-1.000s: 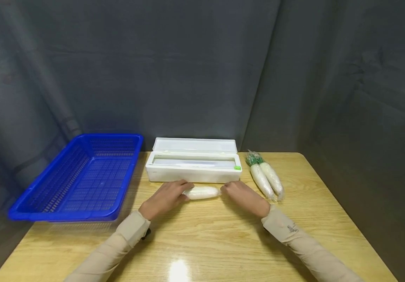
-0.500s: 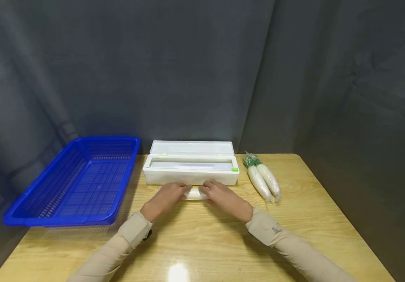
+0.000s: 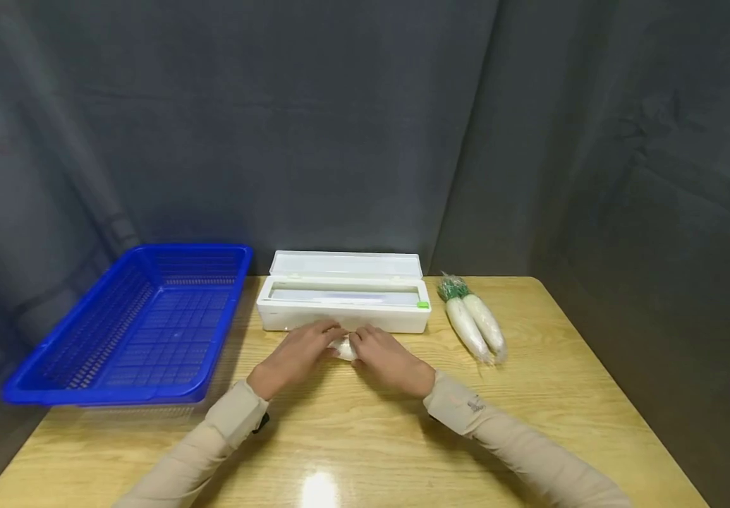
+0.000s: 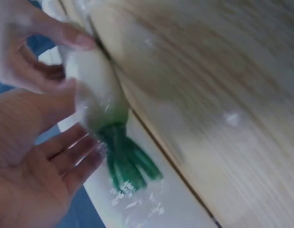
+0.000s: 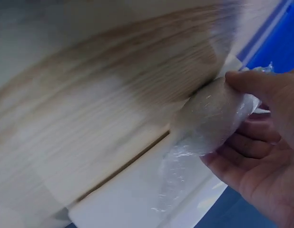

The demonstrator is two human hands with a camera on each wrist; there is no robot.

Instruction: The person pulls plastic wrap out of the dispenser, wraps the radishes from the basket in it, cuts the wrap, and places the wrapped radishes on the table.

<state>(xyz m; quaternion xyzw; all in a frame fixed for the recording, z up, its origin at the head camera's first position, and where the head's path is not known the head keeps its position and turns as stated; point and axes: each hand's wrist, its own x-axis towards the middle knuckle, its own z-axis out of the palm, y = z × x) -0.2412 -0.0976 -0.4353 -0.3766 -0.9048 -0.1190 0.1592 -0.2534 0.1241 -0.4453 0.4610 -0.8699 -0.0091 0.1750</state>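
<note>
A white radish (image 3: 343,349) with green tops (image 4: 128,161) lies across the table just in front of a white cling film dispenser (image 3: 342,319). Clear film wraps it and trails loose beyond both ends. My left hand (image 3: 297,355) grips it near the leafy end, thumb on the near side and fingers behind. With thumb and fingers, my right hand (image 3: 386,358) holds the radish too, close beside the left. In the right wrist view the film-covered end (image 5: 209,114) bulges out past the fingers. In the head view the hands hide most of the radish.
The dispenser's lid (image 3: 347,264) stands raised, and a green slider (image 3: 423,305) sits at its right end. Two wrapped radishes (image 3: 475,324) lie to the right. A blue plastic basket (image 3: 219,353) stands at the left, overhanging the table (image 3: 365,437).
My right hand has moved left along the radish, from its right end to close beside my left hand. Less of the radish shows between the hands. The left hand has barely moved.
</note>
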